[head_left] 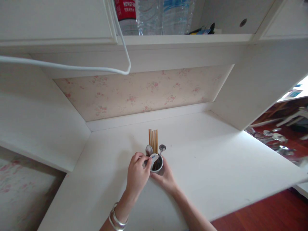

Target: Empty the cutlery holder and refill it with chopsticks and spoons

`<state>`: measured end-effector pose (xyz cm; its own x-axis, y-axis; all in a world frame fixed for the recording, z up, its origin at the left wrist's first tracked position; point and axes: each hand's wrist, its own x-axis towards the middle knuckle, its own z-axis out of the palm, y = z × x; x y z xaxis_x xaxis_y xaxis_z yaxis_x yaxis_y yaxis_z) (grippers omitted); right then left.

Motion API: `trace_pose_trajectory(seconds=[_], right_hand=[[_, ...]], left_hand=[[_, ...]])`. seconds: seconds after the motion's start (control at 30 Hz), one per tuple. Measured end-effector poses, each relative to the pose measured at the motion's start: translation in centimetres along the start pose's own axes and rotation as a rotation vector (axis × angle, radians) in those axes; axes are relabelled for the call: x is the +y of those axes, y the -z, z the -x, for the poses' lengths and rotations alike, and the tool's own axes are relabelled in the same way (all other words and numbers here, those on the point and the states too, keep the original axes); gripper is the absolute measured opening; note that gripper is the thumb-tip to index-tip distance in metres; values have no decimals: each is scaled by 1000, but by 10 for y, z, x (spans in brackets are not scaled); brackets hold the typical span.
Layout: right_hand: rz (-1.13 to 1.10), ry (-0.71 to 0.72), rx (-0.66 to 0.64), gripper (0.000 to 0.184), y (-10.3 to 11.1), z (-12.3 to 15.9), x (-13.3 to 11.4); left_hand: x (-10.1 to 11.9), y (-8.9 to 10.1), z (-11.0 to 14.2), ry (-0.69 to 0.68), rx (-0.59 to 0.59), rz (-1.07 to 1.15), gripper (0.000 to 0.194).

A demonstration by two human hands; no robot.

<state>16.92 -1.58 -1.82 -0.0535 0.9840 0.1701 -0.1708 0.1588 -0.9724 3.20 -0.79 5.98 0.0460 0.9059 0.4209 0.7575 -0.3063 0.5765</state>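
Observation:
A white cup (158, 170) stands on the white counter and holds wooden chopsticks (153, 139), a metal spoon (149, 150) on the left and a small round-bowled metal spoon (162, 148) on the right. My right hand (167, 179) is wrapped round the cup's right side and front. Between the thumb and fingers of my left hand (139, 170), at the cup's rim, is a white ceramic spoon (154, 157) with a small blue mark. The lower part of that spoon is hidden in the cup or behind my fingers.
White side panels and a flowered back wall (154, 89) enclose the counter (204, 166). Overhead, a shelf (192, 39) holds water bottles (161, 16), and a white cable (96, 68) hangs down at the left. Blurred metal items (276, 138) lie beyond the right panel.

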Motion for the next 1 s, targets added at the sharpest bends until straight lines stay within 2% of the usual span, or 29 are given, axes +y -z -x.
trace_pose_trajectory(seconds=[0.1,0.23,0.47,0.6,0.77,0.9,1.0], right_hand=[[32,8,42,73,-3,0,-6],[12,13,37,73,-6,0,-13],[43,17,28,75,-4,0,-11],[83,13,28,76,-1,1,-7],[127,17,10,80,1,1,-1],[159,13,-14,80,1,0,0],[231,1,-13,79,2,0,-2]], left_hand=[[-2,0,2,-1,-11,-59,20],[-2,0,3,12,-14,-66,17],[-6,6,4,42,-11,41,13],[-12,12,9,88,-39,141,18],[-32,15,20,292,-100,331,32],[-58,6,30,495,-127,464,40],[-73,-2,35,596,-163,504,44]])
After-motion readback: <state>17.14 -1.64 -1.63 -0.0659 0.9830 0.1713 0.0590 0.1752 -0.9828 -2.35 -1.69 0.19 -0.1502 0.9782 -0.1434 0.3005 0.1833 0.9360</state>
